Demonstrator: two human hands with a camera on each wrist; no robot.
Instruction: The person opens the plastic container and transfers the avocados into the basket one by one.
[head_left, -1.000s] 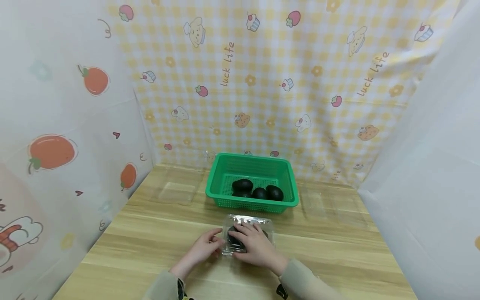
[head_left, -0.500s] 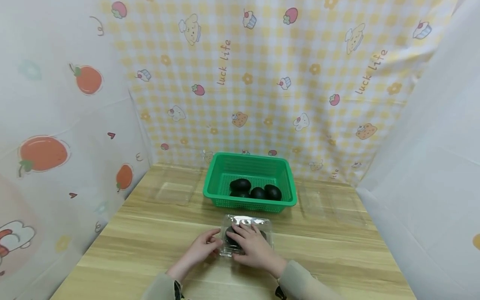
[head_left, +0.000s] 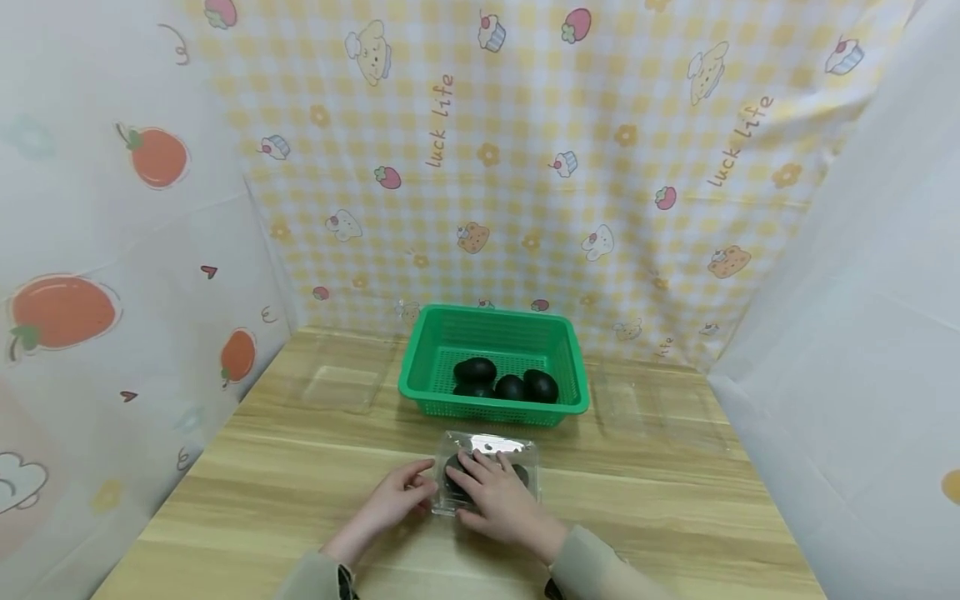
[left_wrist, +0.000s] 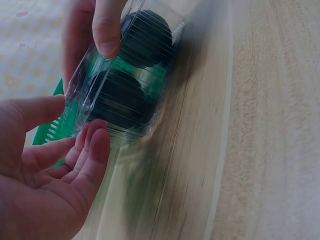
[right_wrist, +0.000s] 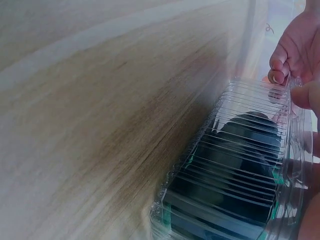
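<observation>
A clear plastic clamshell box (head_left: 486,444) with dark avocados (left_wrist: 116,100) inside sits on the table in front of the basket. Its lid lies over the fruit. My right hand (head_left: 501,502) rests on top of the lid with fingers spread. Beside the box's left end, my left hand (head_left: 396,497) has its fingers loosely bent, fingertips at the box's edge in the left wrist view. Part of the lid and fruit is hidden under the right hand. In the right wrist view the ribbed side of the box (right_wrist: 240,160) shows dark fruit behind it.
Behind the box stands a green plastic basket (head_left: 495,333) holding several dark avocados (head_left: 542,386). Clear plastic containers (head_left: 343,386) lie at the back left, and more clear plastic (head_left: 622,408) lies at the back right. Patterned cloth (head_left: 540,100) hangs behind the table.
The head view has swung slightly, so the whole scene sits a little farther left. Both hands keep nearly the same places at the box, the right still on the lid.
</observation>
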